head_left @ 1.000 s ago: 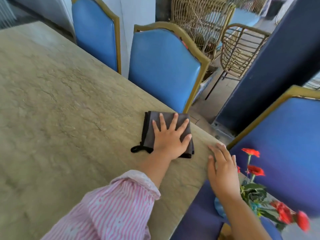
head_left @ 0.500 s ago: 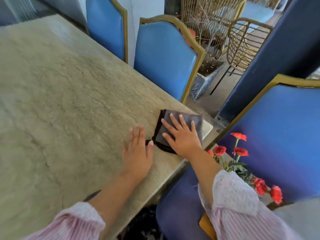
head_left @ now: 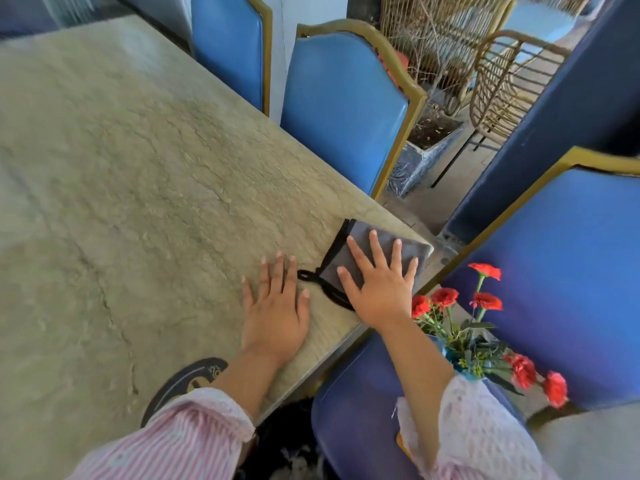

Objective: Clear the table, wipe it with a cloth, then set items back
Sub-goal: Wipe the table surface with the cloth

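folded cloth [head_left: 360, 258] angled toward table [head_left: 138, 202] corner

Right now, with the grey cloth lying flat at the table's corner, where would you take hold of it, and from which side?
Probably the black loop at the near-left corner of the cloth, pinched from above on the left. It sticks out free on the table, while the right hand presses flat on the folded body. The left hand lies beside it.
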The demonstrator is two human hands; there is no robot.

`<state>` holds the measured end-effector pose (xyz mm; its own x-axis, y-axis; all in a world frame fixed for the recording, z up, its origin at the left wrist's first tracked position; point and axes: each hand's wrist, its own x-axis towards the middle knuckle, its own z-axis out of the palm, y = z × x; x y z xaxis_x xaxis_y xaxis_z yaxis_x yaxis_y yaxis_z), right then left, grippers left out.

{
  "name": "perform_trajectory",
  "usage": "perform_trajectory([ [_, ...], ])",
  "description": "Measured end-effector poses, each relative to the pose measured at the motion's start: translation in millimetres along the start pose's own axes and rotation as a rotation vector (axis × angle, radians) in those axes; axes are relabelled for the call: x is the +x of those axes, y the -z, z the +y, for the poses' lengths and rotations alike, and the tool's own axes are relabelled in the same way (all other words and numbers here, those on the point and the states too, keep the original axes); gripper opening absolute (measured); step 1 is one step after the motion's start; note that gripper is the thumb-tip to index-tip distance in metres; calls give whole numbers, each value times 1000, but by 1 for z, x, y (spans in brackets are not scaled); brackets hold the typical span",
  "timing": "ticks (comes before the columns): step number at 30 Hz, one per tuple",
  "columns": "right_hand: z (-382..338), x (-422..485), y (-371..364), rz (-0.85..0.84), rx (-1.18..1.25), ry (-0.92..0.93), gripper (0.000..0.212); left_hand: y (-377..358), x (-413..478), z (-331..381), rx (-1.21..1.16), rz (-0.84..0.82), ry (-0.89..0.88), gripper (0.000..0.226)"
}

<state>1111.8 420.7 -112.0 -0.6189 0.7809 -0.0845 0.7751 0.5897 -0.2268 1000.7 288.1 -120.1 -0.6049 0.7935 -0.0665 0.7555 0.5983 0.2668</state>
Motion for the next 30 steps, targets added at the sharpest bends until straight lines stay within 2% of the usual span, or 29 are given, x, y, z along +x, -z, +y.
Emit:
perform_trajectory([
  [5,3,48,10,-52,-31,-125,59,4,1,2,-56,-40,15,65],
  [6,0,51,9,-53,-38,-154,58,6,1,0,-151,-62,13,61],
  [9,-21,40,3,-47,-34,-186,58,28,-4,-15,-710,-105,-5,53],
  [10,-33,29,0,-48,-31,-171,58,38,-8,-25,-807,-105,-31,51],
  [12,-62,-2,-9,-57,-13,-117,58,53,-19,-52,-727,-94,-63,49],
  [15,-107,-66,-25,-67,14,0,59,68,-43,-94,-522,-20,-13,48],
  [18,-122,-111,-35,-83,-33,68,62,76,-71,-130,-389,53,33,47],
  [22,-117,-85,-28,-112,12,-26,59,62,-92,-171,-220,84,100,55],
  [26,-132,-50,-26,-119,15,-120,59,45,-91,-180,-105,91,44,76],
  [30,-149,-75,-29,-109,33,-100,53,43,-89,-181,-83,104,31,77],
])
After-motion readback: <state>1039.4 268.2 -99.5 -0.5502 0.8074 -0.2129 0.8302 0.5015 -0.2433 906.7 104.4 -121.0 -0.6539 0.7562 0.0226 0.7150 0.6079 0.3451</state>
